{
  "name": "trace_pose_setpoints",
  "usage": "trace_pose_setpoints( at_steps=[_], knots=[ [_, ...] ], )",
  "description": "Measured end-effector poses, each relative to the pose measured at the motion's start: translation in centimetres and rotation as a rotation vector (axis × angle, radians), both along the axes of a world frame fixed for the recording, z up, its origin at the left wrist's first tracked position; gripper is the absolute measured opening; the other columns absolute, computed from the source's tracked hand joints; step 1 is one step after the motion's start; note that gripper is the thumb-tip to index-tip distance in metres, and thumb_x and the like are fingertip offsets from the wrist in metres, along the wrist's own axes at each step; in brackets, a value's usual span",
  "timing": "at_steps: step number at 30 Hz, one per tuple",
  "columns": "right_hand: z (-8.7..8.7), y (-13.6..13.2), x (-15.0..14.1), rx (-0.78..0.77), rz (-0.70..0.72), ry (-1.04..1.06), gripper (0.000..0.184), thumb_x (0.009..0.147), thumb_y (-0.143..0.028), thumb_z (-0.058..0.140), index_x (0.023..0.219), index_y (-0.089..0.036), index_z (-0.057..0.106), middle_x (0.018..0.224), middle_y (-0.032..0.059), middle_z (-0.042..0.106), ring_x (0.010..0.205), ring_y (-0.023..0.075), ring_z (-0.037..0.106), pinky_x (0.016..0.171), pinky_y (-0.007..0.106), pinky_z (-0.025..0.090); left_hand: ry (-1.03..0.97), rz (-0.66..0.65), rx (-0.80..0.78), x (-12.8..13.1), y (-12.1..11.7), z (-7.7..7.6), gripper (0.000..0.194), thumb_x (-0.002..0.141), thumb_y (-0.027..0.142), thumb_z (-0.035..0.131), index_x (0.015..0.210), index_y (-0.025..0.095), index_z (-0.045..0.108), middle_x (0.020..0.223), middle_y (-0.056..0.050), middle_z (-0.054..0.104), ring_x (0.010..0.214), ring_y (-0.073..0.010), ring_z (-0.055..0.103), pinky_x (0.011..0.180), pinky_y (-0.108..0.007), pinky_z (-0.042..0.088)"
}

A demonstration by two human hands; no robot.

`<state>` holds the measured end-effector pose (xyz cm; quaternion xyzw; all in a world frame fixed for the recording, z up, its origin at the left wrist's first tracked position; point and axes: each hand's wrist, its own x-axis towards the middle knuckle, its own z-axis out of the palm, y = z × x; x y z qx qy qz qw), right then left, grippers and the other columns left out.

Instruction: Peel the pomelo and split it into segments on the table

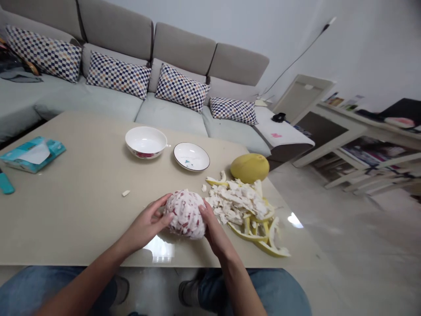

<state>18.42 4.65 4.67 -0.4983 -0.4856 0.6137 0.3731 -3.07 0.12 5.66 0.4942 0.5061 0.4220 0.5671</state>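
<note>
A peeled pomelo point(186, 213), pink flesh under white pith, rests on the beige table point(82, 206) near its front edge. My left hand point(149, 221) grips its left side, fingers curled on it. My right hand point(210, 228) clasps the right side. To the right lies a heap of white pith and yellow peel point(245, 208). A whole yellow pomelo point(250, 167) sits behind the heap.
A white bowl point(146, 141) and a small white plate point(191, 156) stand at the table's far side. A teal tissue pack point(33, 153) lies at the left edge. A grey sofa point(138, 105) with checked cushions is behind; shelves stand at right.
</note>
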Motion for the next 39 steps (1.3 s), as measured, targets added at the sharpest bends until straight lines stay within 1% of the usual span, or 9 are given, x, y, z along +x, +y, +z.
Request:
trace_pose_setpoints(
  at_steps=[3,5,11,17,22,26,30,34,39],
  knots=[
    [0.4,-0.3,0.2,-0.149,0.068,0.018,0.065,0.091,-0.068,0.048,0.145,-0.031,0.043,0.141,0.0083,0.058,0.118,0.0278,0.061,0.081,0.037,0.056,0.145,-0.028,0.059,0.0,-0.1,-0.7,0.076,0.080,0.044,0.072,0.149,0.029,0.042,0.141,-0.010,0.051,0.116,-0.0265,0.059,0.106,-0.044,0.047],
    [0.5,-0.2,0.3,-0.118,0.108,-0.097,0.065,0.092,-0.070,0.044,0.141,-0.027,0.049,0.138,0.0103,0.060,0.115,0.0278,0.063,0.078,0.037,0.057,0.225,-0.013,0.096,0.2,0.1,-1.5,0.079,0.076,0.039,0.075,0.148,0.030,0.043,0.138,-0.010,0.051,0.121,-0.0281,0.056,0.106,-0.045,0.047],
    [1.3,0.7,1.7,0.241,0.094,-0.516,0.058,0.092,-0.066,0.045,0.124,-0.022,0.066,0.135,0.0129,0.063,0.124,0.0296,0.057,0.107,0.048,0.044,0.247,-0.020,0.112,0.8,0.6,-2.8,0.076,0.075,0.042,0.078,0.144,0.029,0.048,0.136,-0.011,0.050,0.121,-0.0279,0.056,0.102,-0.043,0.051],
    [2.3,-0.7,2.3,0.552,0.077,-0.580,0.046,0.093,-0.051,0.056,0.131,-0.026,0.063,0.141,0.0108,0.058,0.132,0.0267,0.052,0.113,0.049,0.039,0.279,-0.098,0.157,0.9,0.5,-3.2,0.075,0.077,0.046,0.077,0.145,0.032,0.046,0.147,-0.010,0.043,0.132,-0.0297,0.048,0.108,-0.046,0.045],
    [2.1,-2.7,2.6,0.823,0.085,-0.602,0.049,0.083,-0.037,0.076,0.131,-0.033,0.064,0.142,0.0083,0.056,0.130,0.0269,0.054,0.106,0.046,0.048,0.288,-0.122,0.191,1.0,0.5,-3.6,0.077,0.079,0.044,0.076,0.147,0.033,0.042,0.155,-0.010,0.038,0.143,-0.0309,0.038,0.114,-0.049,0.040],
    [1.4,-3.4,2.5,0.937,-0.029,-0.536,0.027,0.089,-0.022,0.070,0.113,-0.033,0.074,0.125,0.0072,0.067,0.116,0.0241,0.063,0.098,0.044,0.054,0.264,-0.133,0.218,1.2,0.5,-4.1,0.086,0.077,0.039,0.079,0.151,0.032,0.036,0.158,-0.010,0.036,0.144,-0.0319,0.038,0.115,-0.050,0.039],
    [1.1,-3.2,2.1,1.023,-0.086,-0.493,0.026,0.089,-0.013,0.067,0.106,-0.031,0.075,0.111,0.0061,0.072,0.106,0.0224,0.067,0.091,0.042,0.056,0.277,-0.138,0.229,1.5,0.4,-4.3,0.088,0.077,0.039,0.078,0.152,0.032,0.033,0.158,-0.011,0.036,0.143,-0.0316,0.039,0.115,-0.050,0.040],
    [0.9,-2.9,1.8,1.093,-0.119,-0.492,0.026,0.089,-0.008,0.063,0.103,-0.028,0.073,0.102,0.0061,0.074,0.097,0.0214,0.069,0.084,0.040,0.057,0.351,-0.067,0.302,1.6,0.2,-3.7,0.077,0.079,0.042,0.076,0.148,0.030,0.041,0.153,-0.013,0.040,0.142,-0.0323,0.039,0.115,-0.051,0.039],
    [0.8,-2.6,1.7,1.154,-0.135,-0.517,0.022,0.089,-0.008,0.062,0.100,-0.025,0.070,0.095,0.0060,0.074,0.090,0.0204,0.069,0.079,0.037,0.056,0.479,0.031,0.579,1.7,-0.2,-2.4,0.038,0.090,0.034,0.066,0.127,0.031,0.061,0.135,-0.008,0.054,0.127,-0.0248,0.053,0.110,-0.043,0.044]
  ],
)
